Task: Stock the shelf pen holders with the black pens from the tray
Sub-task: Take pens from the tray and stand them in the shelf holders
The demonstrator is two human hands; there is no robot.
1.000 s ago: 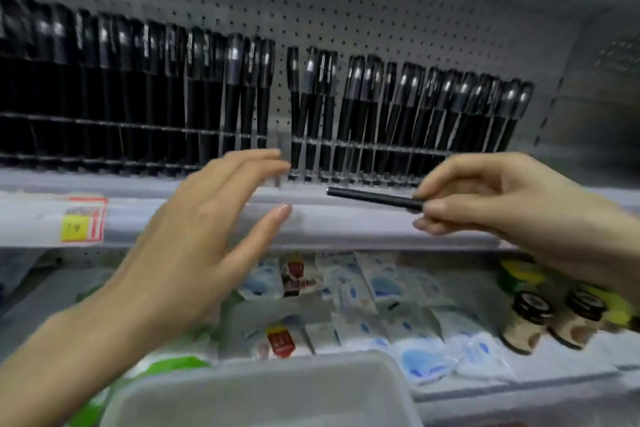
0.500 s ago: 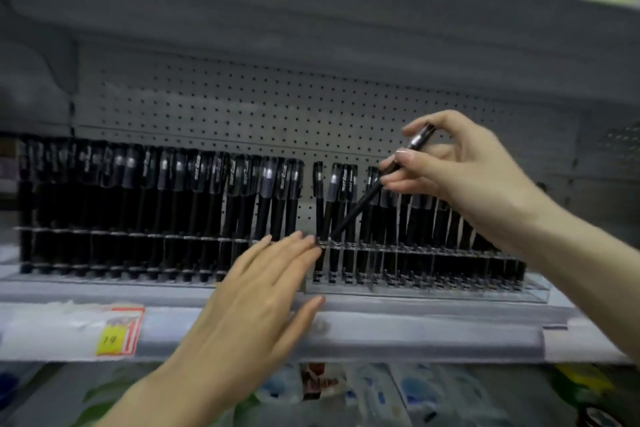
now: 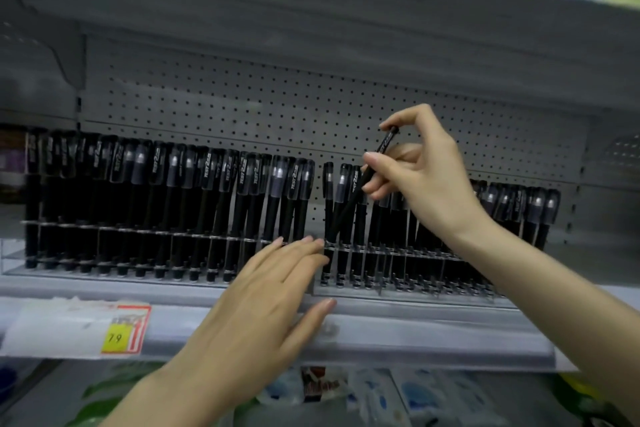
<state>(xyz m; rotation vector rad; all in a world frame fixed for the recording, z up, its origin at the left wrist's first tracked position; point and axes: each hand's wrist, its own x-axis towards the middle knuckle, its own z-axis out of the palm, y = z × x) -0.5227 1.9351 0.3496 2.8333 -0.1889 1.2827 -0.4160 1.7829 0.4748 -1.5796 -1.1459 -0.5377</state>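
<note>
My right hand (image 3: 420, 172) pinches a black pen (image 3: 349, 203) near its cap and holds it tilted, tip down at the left end of the right clear pen holder (image 3: 412, 255). That holder and the left pen holder (image 3: 114, 229) stand side by side on the shelf, both packed with upright black pens (image 3: 173, 204). My left hand (image 3: 263, 302) lies flat with straight fingers; its fingertips touch the holders where the two meet, and the thumb rests on the shelf's front rail. The tray is out of view.
A grey pegboard (image 3: 277, 104) backs the shelf, and another shelf (image 3: 311, 3) hangs close overhead. A yellow and red price tag (image 3: 124, 331) sits on the front rail (image 3: 415, 333). Packaged goods (image 3: 367, 395) lie on the shelf below.
My right hand swung the pen from level in front of the shelf rail to tilted, tip down at the right holder. My left hand's fingertips came to the holders. The view tilted upward.
</note>
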